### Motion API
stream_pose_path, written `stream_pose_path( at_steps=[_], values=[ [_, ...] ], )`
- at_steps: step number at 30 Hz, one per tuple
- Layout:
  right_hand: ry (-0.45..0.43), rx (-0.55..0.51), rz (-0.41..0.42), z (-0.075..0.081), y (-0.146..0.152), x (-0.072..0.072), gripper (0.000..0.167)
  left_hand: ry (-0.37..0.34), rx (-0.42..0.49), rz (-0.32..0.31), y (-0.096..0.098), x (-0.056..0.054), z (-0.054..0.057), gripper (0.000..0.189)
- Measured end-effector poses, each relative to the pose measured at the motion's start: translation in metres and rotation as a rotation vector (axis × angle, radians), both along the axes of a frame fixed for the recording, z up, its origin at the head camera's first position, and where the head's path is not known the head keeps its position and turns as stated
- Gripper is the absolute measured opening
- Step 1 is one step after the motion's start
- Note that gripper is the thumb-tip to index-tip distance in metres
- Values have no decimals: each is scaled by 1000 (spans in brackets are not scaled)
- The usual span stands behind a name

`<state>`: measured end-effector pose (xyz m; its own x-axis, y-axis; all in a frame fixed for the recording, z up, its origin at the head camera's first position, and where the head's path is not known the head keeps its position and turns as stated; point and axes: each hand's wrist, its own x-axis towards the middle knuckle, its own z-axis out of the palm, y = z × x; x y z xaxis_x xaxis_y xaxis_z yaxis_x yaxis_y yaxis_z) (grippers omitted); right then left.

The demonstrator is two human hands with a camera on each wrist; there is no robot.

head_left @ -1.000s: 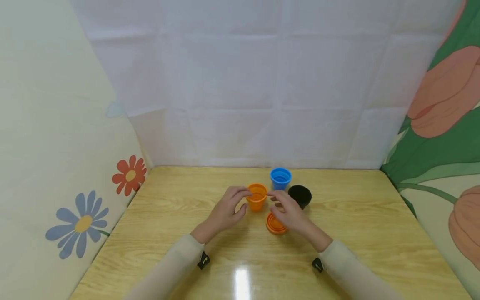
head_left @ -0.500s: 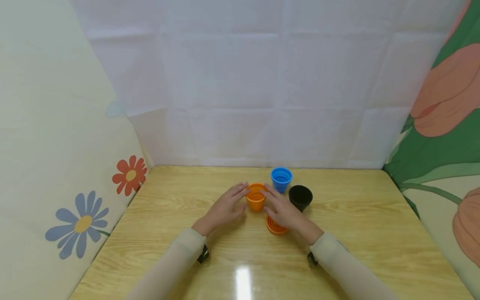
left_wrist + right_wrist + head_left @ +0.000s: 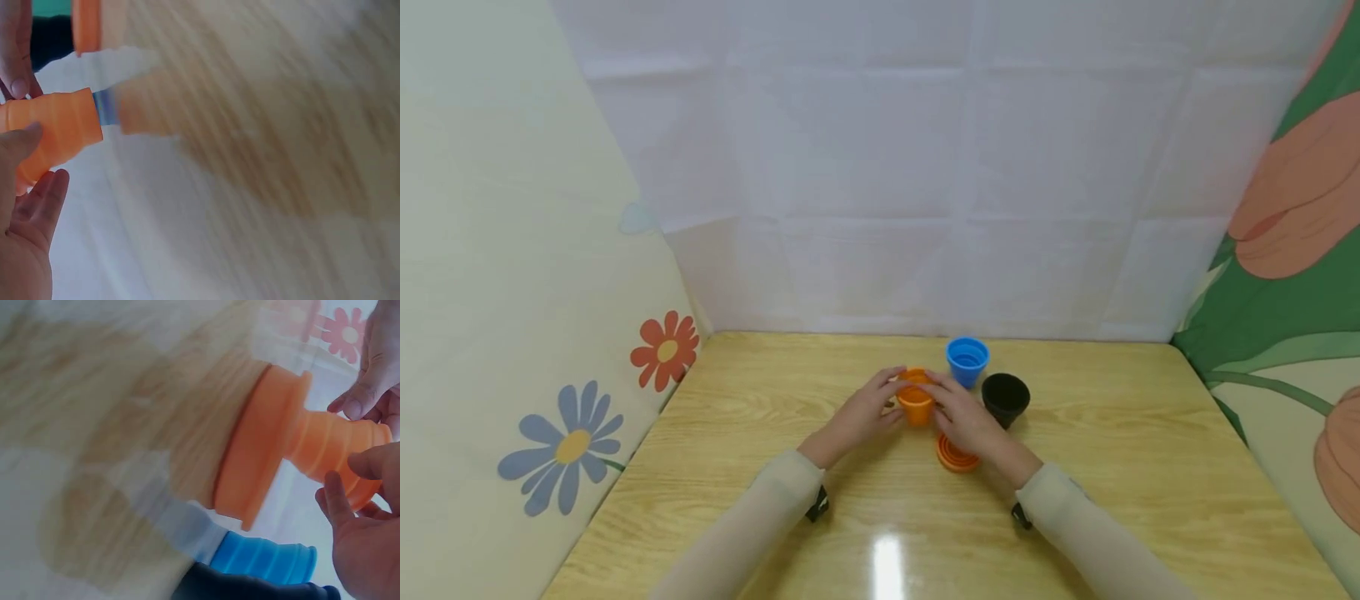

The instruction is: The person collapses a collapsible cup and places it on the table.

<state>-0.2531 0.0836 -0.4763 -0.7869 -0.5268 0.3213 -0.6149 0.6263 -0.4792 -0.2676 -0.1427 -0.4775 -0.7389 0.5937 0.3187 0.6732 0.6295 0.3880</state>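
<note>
An orange collapsible cup (image 3: pixel 916 407), ribbed and drawn out tall, is upright between the two hands. My left hand (image 3: pixel 868 412) holds it from the left, thumb against its near side and fingers at the rim. From the right, my right hand (image 3: pixel 964 414) holds the same cup, its fingers reaching over the rim. In the left wrist view a strip of blue shows between the base of the orange cup (image 3: pixel 62 128) and its reflection on the table. A second orange collapsible cup (image 3: pixel 957 455), folded flat, lies below the right hand, partly covered by it.
Behind the right hand stand a blue collapsible cup (image 3: pixel 967 360) and a black cup (image 3: pixel 1006 395), both upright with open tops. The wooden table (image 3: pixel 760 392) ends at a white cloth (image 3: pixel 850 208) behind, with floral cloths at both sides.
Both hands have closed in from either side of the tall orange cup and now hold it. The blue, black and folded orange cups keep their places on the table.
</note>
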Motion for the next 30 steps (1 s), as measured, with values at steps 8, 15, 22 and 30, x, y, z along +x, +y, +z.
stream_pose_path(
  at_steps=[8, 15, 22, 30],
  values=[
    [-158, -204, 42, 5, 6, 5, 40, -140, 164, -11, -7, 8, 11, 39],
    [-324, -319, 70, 15, 15, 15, 41, -259, 253, 41, -9, 24, 21, 42],
    [-339, -322, 77, 22, 20, 28, 29, -261, 354, -13, -8, 41, 23, 26],
    [-382, -408, 169, 16, 21, 34, 26, -297, 362, -20, -9, 53, 23, 28]
  ],
)
